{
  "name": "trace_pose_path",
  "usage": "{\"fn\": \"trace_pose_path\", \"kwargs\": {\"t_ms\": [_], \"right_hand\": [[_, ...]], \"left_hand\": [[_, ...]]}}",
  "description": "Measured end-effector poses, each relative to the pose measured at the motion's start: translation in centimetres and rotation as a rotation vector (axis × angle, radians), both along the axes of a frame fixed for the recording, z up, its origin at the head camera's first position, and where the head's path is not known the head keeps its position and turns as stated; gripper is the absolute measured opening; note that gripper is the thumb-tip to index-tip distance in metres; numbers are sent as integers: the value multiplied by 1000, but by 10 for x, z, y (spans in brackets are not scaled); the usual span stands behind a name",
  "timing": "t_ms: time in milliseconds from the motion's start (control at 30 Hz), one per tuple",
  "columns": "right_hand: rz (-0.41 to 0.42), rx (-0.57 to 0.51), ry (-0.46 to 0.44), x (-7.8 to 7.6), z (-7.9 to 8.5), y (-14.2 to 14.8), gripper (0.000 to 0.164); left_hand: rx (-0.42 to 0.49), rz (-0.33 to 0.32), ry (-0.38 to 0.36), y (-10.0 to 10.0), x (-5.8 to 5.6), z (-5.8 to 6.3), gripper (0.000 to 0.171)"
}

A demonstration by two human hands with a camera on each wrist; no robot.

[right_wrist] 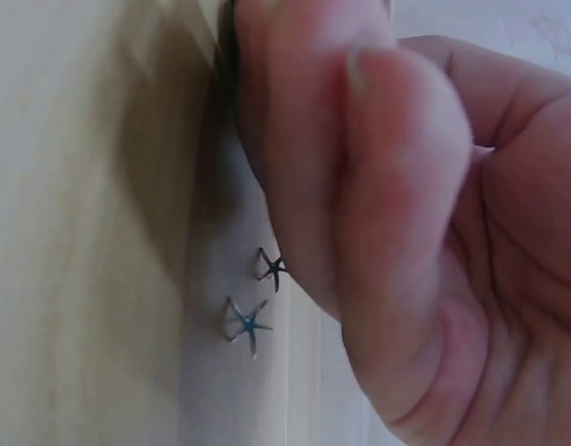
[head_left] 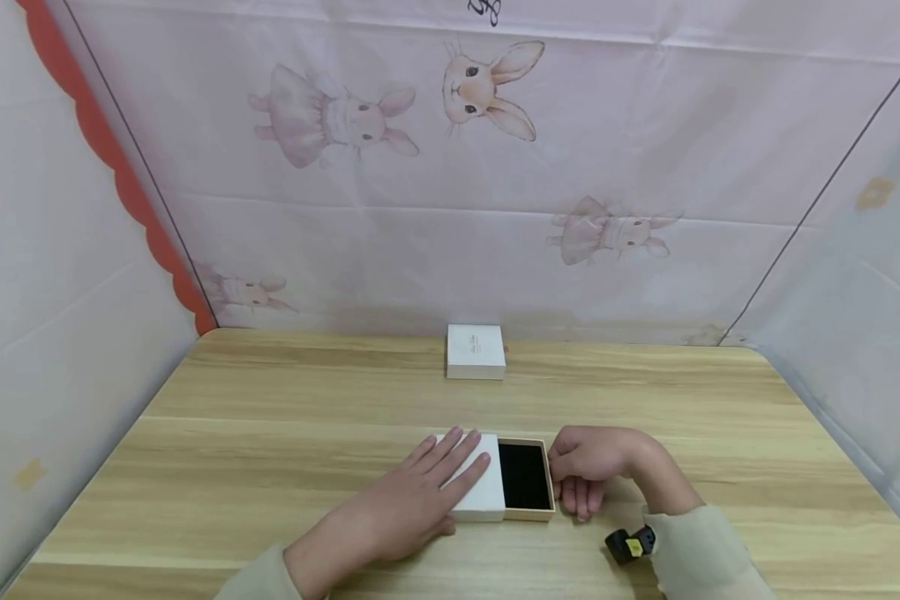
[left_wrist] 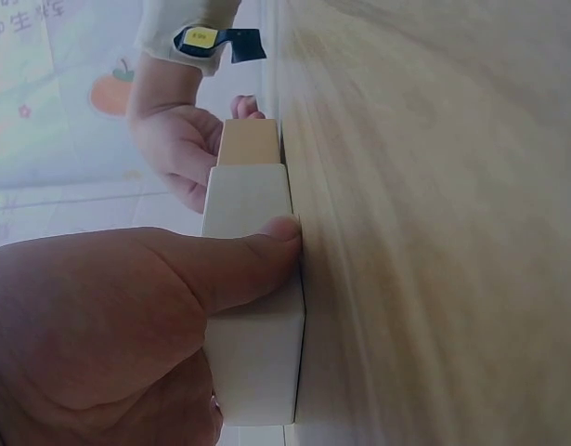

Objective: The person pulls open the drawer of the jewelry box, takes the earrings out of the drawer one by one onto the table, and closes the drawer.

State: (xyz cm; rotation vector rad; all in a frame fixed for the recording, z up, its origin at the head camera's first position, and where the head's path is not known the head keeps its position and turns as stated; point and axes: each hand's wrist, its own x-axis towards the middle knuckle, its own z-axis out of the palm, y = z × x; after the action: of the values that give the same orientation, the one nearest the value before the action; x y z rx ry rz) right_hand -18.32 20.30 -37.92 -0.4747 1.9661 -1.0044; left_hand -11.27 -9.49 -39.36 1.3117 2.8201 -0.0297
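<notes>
A white box sleeve (head_left: 487, 492) lies on the table with a drawer (head_left: 527, 514) slid partly out to its right. The drawer has tan walls and a black lining (head_left: 523, 475). My left hand (head_left: 412, 500) holds the sleeve, its fingers spread across the top and its thumb (left_wrist: 253, 265) against the near side. At the drawer's outer end, my right hand (head_left: 588, 467) grips the end wall with bent fingers; the exact contact is partly hidden. Two small starfish-shaped pieces (right_wrist: 249, 325) lie beside the right hand in the right wrist view.
Another white box (head_left: 476, 352) with small lettering sits at the back of the wooden table (head_left: 307, 392), close to the rabbit-print cloth (head_left: 420, 250). Cloth panels rise on the left and right. A black wrist device (head_left: 630, 545) is on my right sleeve.
</notes>
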Motion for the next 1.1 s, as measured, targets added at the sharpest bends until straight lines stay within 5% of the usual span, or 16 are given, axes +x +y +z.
{"fn": "trace_pose_path", "kwargs": {"t_ms": [1100], "right_hand": [[-10,21,53,1,-3,-6,29]], "left_hand": [[2,-8,20,0,0,-2,79]]}}
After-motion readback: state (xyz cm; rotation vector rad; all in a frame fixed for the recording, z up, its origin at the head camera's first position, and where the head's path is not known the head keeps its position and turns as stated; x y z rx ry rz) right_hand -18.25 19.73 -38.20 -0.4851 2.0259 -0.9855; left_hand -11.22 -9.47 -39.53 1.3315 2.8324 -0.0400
